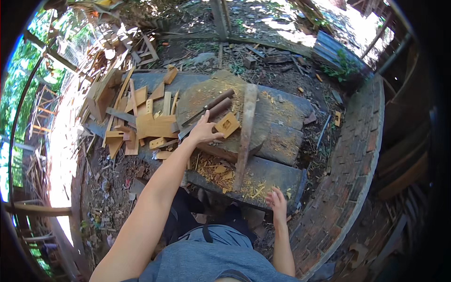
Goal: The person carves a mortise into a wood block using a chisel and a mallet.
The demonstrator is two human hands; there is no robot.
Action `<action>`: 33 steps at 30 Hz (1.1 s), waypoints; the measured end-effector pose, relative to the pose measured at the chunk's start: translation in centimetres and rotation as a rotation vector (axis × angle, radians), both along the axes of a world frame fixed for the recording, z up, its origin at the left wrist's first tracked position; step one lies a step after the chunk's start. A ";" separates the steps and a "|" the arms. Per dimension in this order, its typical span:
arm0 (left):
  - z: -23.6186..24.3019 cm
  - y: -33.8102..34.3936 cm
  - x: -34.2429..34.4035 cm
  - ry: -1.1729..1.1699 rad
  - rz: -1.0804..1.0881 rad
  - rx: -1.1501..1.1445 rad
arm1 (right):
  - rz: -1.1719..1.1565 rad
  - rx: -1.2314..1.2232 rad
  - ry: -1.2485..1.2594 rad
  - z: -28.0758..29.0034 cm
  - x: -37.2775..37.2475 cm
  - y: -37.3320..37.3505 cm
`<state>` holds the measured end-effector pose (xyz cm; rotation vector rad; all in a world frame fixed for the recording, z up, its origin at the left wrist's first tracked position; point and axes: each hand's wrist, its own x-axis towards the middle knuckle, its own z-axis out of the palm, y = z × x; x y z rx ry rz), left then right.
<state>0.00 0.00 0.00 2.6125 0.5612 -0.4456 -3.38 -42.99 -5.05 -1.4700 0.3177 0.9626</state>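
Note:
My left hand (205, 131) reaches over a rough wooden slab (211, 82) with its fingers apart, its fingertips at two dark-handled tools (221, 108), one apparently a chisel. Whether it touches them I cannot tell. Just right of that hand lies a small yellow wooden block (227, 125) with a carved square recess, close to my thumb. A long weathered batten (246, 131) crosses the work surface beside the block. Lower right, near the front edge, my right hand (277, 202) is raised open, holding nothing. Shavings (221, 174) are scattered around.
Many cut offcuts and boards (155, 126) are piled on the left of the grey bench surface (279, 145). A curved brick wall (352, 155) runs along the right. A corrugated sheet (338, 56) and wooden posts (218, 19) stand behind, amid debris on the dirt ground.

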 end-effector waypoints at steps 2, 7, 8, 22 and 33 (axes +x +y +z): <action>0.6 -3.8 0.4 0.034 -0.005 0.066 | 0.092 0.075 -0.218 2.1 2.3 2.3; 1.8 -0.4 -1.2 -0.091 0.030 0.120 | 0.100 0.166 -0.221 5.3 2.1 17.2; 1.8 -0.3 -1.3 -0.110 0.025 0.132 | 0.088 0.147 -0.187 5.7 1.8 18.1; 1.5 2.2 -1.4 -0.279 0.051 -0.008 | 0.201 -0.242 -0.386 3.4 7.6 12.0; -3.6 3.0 0.0 -0.668 0.062 0.166 | -0.337 -0.311 -0.389 0.3 3.0 13.1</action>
